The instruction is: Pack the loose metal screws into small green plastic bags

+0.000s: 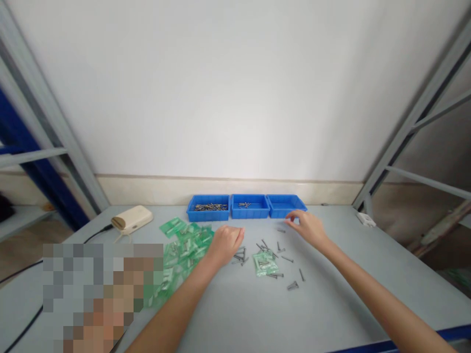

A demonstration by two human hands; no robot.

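Observation:
My left hand is closed above the table, at the right edge of a heap of green-tinted plastic packets. Its fingers are pressed together, and whatever they hold, if anything, is hidden. Beside it lies a small group of screws. In front of the right blue bin, my right hand hovers with thumb and fingers apart and curved, nothing visible between them. A screw lies just left of it. Between the hands, a single green packet with screws inside sits among several loose screws.
The left bin holds many screws, the middle bin a few. A cream-coloured device with a black cable stands at the left, and a small white object at the right. A wall rises behind; metal frames flank the table.

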